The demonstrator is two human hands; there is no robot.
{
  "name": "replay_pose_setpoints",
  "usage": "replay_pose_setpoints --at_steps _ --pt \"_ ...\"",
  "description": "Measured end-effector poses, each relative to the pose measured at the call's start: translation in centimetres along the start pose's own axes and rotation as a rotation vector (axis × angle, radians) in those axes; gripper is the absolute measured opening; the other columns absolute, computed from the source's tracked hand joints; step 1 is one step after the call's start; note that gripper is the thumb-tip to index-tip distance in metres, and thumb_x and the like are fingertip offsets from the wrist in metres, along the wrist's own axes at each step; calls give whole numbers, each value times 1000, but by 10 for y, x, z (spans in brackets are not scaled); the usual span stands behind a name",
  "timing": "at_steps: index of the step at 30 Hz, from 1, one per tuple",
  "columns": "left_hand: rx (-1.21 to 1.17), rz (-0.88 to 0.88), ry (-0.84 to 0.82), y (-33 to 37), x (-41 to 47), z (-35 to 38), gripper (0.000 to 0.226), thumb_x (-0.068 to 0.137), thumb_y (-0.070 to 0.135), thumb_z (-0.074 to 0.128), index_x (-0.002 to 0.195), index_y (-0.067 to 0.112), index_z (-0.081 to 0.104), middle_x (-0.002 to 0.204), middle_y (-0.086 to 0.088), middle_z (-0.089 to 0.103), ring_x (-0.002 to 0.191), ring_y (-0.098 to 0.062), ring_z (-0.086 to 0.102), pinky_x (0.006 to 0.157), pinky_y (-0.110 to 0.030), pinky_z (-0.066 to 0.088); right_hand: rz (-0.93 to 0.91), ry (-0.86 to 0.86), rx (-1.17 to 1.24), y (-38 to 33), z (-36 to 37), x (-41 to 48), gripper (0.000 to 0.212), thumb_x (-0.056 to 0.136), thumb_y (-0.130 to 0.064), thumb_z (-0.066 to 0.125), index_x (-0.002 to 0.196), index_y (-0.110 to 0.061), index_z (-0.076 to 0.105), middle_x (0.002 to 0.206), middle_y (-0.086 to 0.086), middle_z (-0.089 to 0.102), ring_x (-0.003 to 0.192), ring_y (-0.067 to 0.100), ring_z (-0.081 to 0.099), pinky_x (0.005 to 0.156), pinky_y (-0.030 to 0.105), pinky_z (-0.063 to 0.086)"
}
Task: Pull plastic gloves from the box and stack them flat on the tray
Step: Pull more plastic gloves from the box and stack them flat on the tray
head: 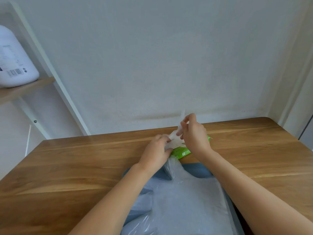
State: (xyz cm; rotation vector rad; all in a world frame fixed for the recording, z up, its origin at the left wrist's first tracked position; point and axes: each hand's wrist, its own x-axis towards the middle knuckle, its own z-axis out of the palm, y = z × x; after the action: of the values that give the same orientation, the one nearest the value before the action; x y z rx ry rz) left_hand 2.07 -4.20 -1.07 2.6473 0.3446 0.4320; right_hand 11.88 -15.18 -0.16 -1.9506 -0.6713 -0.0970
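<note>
A green glove box (183, 152) lies on the wooden table, mostly hidden behind my hands. My left hand (156, 152) rests on the box's left end and grips the bunched plastic at its opening. My right hand (194, 133) is raised just above the box, pinching a clear plastic glove (177, 131) that stretches up out of the opening. Nearer to me sits a blue tray (199, 170), largely covered by a flat stack of clear gloves (183, 200).
The wooden table (76, 167) butts against a white wall. A white shelf frame with a wooden shelf (25, 89) stands at the left and carries a white jug (15, 61). Bare tabletop lies on both sides of the tray.
</note>
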Motion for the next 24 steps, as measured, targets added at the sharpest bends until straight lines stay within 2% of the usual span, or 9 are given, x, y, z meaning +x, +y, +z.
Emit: replay_pose_setpoints --at_steps 2,6,12,15,17,18,21,22,24 --pt "12 21 -29 3 -1 -1 31 95 19 58 125 10 62 147 -4 41 135 -22 40 99 -13 24 71 43 128 0 -3 1 11 101 -12 33 93 -16 40 69 1 67 64 17 61 59 35 50" --pt "-2 -6 -52 1 -4 -1 23 96 22 57 110 11 72 150 -5 40 134 -20 41 102 -16 25 230 130 370 2 -14 4 12 102 -12 31 94 -11 41 69 9 66 61 23 57 62 42 49" --pt "126 -16 -191 6 2 -3 29 99 23 51 101 4 72 137 -12 52 121 -24 53 95 -29 42 4 197 497 -27 -38 10 14 102 -10 36 90 -14 41 59 4 61 50 10 54 53 23 45" --pt "87 -97 -197 7 8 -4 27 93 19 49 78 3 65 101 -11 63 96 -22 58 86 -36 46 -149 105 572 -50 -66 12 18 101 -8 41 85 -17 43 54 0 59 48 8 52 51 18 41" --pt "25 -136 -206 9 13 -11 26 87 15 47 62 9 52 76 -2 51 72 -16 46 71 -37 44 -206 -21 570 -61 -85 10 17 99 -7 46 84 -14 48 53 -3 60 53 6 53 56 15 40" --pt "-19 -156 -207 8 15 -16 24 87 15 48 64 15 54 76 2 50 71 -13 46 69 -37 42 -220 -90 580 -64 -92 8 16 98 -6 48 83 -13 50 54 -4 61 55 6 54 60 14 40" --pt "-70 -200 -121 8 18 -36 20 89 14 53 101 15 69 101 11 56 89 -4 53 81 -16 44 -201 -285 635 -69 -109 -5 14 97 -6 48 84 -8 53 62 2 59 59 8 54 64 14 44" --pt "-130 -214 -58 9 16 -43 23 91 14 52 108 15 68 110 11 53 91 -2 53 75 -10 40 -185 -342 637 -70 -112 -10 13 97 -6 47 85 -7 52 63 5 57 58 8 54 62 14 44" --pt "-419 -244 -1 21 7 -61 25 95 18 47 112 21 66 127 9 54 106 -4 53 79 -9 37 -172 -426 585 -73 -115 -21 10 97 -6 47 88 -5 51 63 8 56 54 9 52 57 15 42"
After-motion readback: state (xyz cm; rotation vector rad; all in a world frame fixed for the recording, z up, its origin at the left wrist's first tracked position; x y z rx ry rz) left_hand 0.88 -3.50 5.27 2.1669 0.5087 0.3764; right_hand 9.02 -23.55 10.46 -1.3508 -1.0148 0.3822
